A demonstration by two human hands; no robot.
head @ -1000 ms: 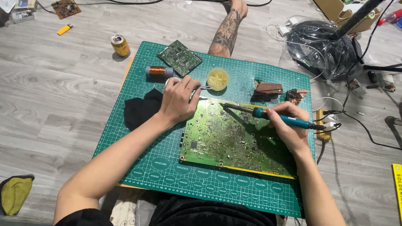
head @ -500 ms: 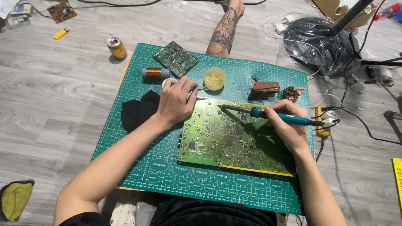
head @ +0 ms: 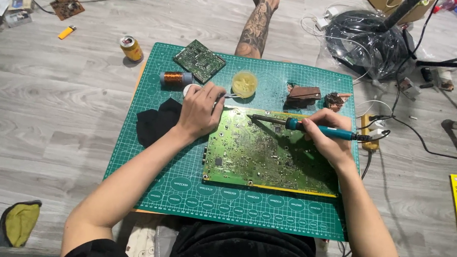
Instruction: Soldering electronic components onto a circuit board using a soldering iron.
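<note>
A large green circuit board (head: 258, 156) lies on a green cutting mat (head: 183, 189). My right hand (head: 329, 136) grips a blue-handled soldering iron (head: 312, 128) whose tip rests on the board's upper edge. My left hand (head: 201, 109) rests at the board's top left corner and pinches thin metal tweezers (head: 229, 96) that point toward a small round tub of yellowish paste (head: 245, 84).
On the mat: a smaller circuit board (head: 199, 61), a copper wire spool (head: 172, 78), a black cloth (head: 156, 120), a brown stand (head: 303, 95). A can (head: 131, 48), lighter (head: 67, 32), cables, a bagged black object (head: 371, 39) and someone's tattooed leg (head: 254, 28) lie around.
The view has shifted slightly. The iron's tip has slid a little left along the board's top edge; my left hand stays at the corner with the tweezers.
</note>
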